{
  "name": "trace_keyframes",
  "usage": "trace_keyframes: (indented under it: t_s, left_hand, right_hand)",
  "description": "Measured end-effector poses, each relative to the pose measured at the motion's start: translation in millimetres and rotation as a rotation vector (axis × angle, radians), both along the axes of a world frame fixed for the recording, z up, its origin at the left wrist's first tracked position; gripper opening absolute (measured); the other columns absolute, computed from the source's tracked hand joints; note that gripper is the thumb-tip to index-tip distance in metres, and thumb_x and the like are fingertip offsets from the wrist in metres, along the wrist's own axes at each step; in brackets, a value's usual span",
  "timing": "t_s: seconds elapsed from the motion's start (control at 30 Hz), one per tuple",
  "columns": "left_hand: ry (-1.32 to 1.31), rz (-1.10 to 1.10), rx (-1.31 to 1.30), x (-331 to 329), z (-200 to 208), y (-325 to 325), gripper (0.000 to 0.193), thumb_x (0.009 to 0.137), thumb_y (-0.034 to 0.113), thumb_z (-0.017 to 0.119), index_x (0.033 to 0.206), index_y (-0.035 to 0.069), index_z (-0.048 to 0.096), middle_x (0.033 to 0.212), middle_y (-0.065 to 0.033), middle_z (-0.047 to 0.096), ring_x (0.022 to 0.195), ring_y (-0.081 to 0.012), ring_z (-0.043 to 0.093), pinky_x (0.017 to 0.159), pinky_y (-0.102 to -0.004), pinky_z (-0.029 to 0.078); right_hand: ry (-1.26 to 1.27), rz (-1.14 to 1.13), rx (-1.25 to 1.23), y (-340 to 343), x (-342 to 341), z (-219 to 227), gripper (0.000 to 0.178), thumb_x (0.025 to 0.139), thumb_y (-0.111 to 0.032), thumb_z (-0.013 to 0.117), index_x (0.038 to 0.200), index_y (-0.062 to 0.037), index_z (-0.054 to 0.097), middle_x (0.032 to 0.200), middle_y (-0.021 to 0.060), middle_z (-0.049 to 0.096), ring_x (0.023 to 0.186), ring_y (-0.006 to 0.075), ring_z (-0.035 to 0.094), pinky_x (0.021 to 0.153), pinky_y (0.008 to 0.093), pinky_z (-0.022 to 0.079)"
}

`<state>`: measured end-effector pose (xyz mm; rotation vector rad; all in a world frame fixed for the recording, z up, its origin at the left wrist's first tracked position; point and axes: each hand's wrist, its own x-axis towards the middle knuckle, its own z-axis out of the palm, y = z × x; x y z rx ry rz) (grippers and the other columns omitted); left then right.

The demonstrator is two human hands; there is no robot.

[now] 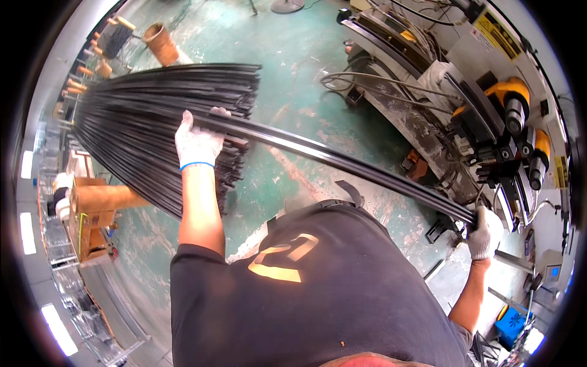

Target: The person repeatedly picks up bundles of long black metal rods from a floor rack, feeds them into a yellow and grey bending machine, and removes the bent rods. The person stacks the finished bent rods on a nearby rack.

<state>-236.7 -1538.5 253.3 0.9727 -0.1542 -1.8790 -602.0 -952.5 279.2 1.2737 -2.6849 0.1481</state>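
A long, glossy black profile stretches across in front of my body, slanting from the pile at the left down to the right. My left hand, in a white glove with a blue cuff edge, is wrapped round it near the left end. At the far right end, my right hand, also white-gloved, grips the same profile. Whether it is a single piece or several together I cannot tell. Beneath and beyond my left hand lies a large stack of similar black profiles, their near ends uneven.
A brown cylinder stands behind the stack, and another brown roll juts toward it at the left. Along the right runs a machine bed with looping cables and orange-and-black motor units. A blue box sits lower right.
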Motion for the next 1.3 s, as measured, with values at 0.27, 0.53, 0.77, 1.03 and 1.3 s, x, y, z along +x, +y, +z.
trace_keyframes:
  t_s: [0.27, 0.53, 0.77, 1.03, 1.3]
  left_hand:
    - [0.214, -0.324, -0.015, -153, -10, 111, 0.025, 0.099, 0.019, 0.057, 0.097, -0.005, 0.065, 0.097, -0.0222, 0.068, 0.097, -0.0377, 0.065, 0.099, -0.0535, 0.051]
    - [0.197, -0.651, -0.480, -254, 38, 128, 0.014, 0.096, 0.012, 0.070, 0.108, 0.004, 0.066, 0.100, -0.0083, 0.069, 0.102, -0.0282, 0.065, 0.104, -0.0441, 0.051]
    - [0.312, -0.866, -0.485, -401, 17, 240, 0.027, 0.092, 0.013, 0.075, 0.115, 0.004, 0.066, 0.108, -0.0110, 0.070, 0.107, -0.0291, 0.066, 0.113, -0.0555, 0.046]
    - [0.417, -1.017, -0.655, -502, 25, 78, 0.043, 0.100, 0.027, 0.064, 0.127, -0.006, 0.061, 0.126, -0.0207, 0.068, 0.124, -0.0365, 0.062, 0.119, -0.0501, 0.042]
    - [0.437, -1.179, -0.544, -601, -67, -29, 0.042, 0.100, 0.025, 0.063, 0.125, -0.010, 0.061, 0.129, -0.0196, 0.066, 0.125, -0.0337, 0.060, 0.120, -0.0482, 0.040]
  right_hand:
    - [0.434, -0.298, 0.002, 225, -155, -46, 0.024, 0.077, -0.002, 0.063, 0.100, -0.0048, 0.061, 0.097, 0.0204, 0.062, 0.098, 0.0415, 0.059, 0.090, 0.0501, 0.047]
    - [0.200, -1.421, 0.048, 415, -224, -129, 0.022, 0.088, -0.012, 0.066, 0.109, -0.0110, 0.072, 0.102, 0.0177, 0.072, 0.098, 0.0329, 0.070, 0.090, 0.0479, 0.054]
    - [-1.452, -0.254, -2.362, 15, -129, -62, 0.047, 0.095, -0.014, 0.054, 0.138, 0.0061, 0.052, 0.131, 0.0226, 0.063, 0.126, 0.0368, 0.060, 0.115, 0.0541, 0.044]
    - [-0.903, -0.583, -2.438, 23, -222, -43, 0.023, 0.102, -0.001, 0.054, 0.124, 0.0058, 0.058, 0.116, 0.0206, 0.067, 0.112, 0.0357, 0.067, 0.105, 0.0509, 0.055]
    - [-0.329, -0.820, -2.072, 67, -309, -105, 0.030, 0.102, -0.022, 0.067, 0.126, -0.0042, 0.065, 0.112, 0.0094, 0.070, 0.096, 0.0238, 0.068, 0.087, 0.0393, 0.057]
